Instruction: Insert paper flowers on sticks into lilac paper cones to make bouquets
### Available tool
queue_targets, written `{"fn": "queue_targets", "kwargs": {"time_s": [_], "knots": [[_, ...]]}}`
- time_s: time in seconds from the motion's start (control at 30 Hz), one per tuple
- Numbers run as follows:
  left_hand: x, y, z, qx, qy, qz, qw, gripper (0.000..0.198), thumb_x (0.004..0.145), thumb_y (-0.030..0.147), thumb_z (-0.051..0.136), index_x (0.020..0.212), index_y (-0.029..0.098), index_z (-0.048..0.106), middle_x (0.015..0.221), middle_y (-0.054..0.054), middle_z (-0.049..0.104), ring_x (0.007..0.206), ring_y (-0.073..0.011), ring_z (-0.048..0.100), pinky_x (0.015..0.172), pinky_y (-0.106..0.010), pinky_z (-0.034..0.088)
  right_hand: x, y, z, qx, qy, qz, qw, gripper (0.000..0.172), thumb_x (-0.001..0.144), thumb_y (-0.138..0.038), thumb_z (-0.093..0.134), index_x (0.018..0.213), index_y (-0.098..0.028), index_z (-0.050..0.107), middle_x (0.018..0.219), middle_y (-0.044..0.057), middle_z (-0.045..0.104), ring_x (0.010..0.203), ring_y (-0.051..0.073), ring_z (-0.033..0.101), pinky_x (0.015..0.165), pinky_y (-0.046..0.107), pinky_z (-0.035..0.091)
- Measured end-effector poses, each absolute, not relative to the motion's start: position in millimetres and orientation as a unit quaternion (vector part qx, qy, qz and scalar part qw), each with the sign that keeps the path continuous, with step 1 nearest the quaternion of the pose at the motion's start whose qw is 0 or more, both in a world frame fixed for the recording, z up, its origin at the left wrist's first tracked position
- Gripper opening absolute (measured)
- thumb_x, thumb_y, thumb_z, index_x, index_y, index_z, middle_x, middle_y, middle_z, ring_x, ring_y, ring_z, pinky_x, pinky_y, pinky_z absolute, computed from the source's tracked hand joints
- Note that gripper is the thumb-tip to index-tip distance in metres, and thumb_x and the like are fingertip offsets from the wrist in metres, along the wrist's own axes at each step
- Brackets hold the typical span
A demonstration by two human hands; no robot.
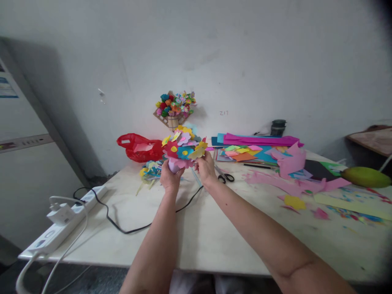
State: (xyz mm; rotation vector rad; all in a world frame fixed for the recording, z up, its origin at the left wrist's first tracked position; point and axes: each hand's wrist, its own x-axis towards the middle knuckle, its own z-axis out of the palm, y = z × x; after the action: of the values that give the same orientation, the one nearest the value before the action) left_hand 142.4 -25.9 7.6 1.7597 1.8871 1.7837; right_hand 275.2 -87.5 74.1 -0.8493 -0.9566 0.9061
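Observation:
Out over the table I hold up a paper flower bouquet (183,149) with red, blue, yellow, lilac and pink blooms. My left hand (170,177) is wrapped round its pale lilac base (174,165). At the bouquet's right side, my right hand (206,169) has its fingers closed by the edge of a pale yellow paper flower (199,151); its fingertips are partly hidden. Black-handled scissors (226,178) lie on the table just right of my right hand. More paper flowers (151,170) lie behind my left hand.
A red plastic bag (139,149) sits at the back left, and a white power strip (65,220) runs along the left edge. A black cable (122,232) crosses the table. Pink paper scraps (272,181), coloured sheets (260,140) and a green-yellow fruit-like object (366,177) lie rightward.

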Motion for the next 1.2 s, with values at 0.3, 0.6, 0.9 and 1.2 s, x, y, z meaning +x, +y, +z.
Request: {"fn": "queue_targets", "kwargs": {"time_s": [0.3,0.6,0.9,1.2], "knots": [[149.3,-27.6,5.9,0.626,0.558,0.538,-0.092,0.051,0.066,0.044,0.069,0.107,0.016,0.057,0.104,-0.012,0.063,0.103,-0.0289,0.058,0.082,-0.037,0.046,284.0,-63.1,58.2,-0.387,-0.387,0.401,0.734,0.025,0.058,-0.026,0.055,0.082,-0.022,0.05,0.058,-0.008,0.054,0.045,0.009,0.047,0.038,0.021,0.028],[152.1,-26.9,5.3,0.577,0.631,0.517,-0.027,0.064,0.063,0.041,0.073,0.12,0.022,0.05,0.102,-0.009,0.066,0.09,-0.0282,0.065,0.072,-0.035,0.045,284.8,-65.1,60.1,-0.352,-0.402,0.438,0.723,0.027,0.053,-0.022,0.053,0.08,-0.021,0.05,0.055,-0.008,0.055,0.045,0.01,0.05,0.037,0.02,0.028],[147.4,-27.0,4.8,0.566,0.594,0.565,-0.086,0.066,0.065,0.031,0.071,0.126,0.021,0.05,0.117,-0.012,0.061,0.11,-0.0287,0.058,0.088,-0.038,0.046,275.5,-66.1,50.5,-0.397,-0.323,0.467,0.721,0.02,0.053,-0.018,0.054,0.074,-0.02,0.053,0.058,-0.005,0.056,0.048,0.009,0.049,0.037,0.019,0.029],[144.9,-23.6,0.8,0.552,0.596,0.575,-0.098,0.062,0.066,0.032,0.069,0.124,0.02,0.05,0.117,-0.013,0.06,0.112,-0.0294,0.055,0.093,-0.041,0.044,248.1,-82.2,45.0,-0.302,-0.272,0.641,0.651,0.014,0.062,-0.027,0.057,0.07,-0.017,0.059,0.06,0.001,0.062,0.047,0.009,0.052,0.037,0.018,0.034]]}}
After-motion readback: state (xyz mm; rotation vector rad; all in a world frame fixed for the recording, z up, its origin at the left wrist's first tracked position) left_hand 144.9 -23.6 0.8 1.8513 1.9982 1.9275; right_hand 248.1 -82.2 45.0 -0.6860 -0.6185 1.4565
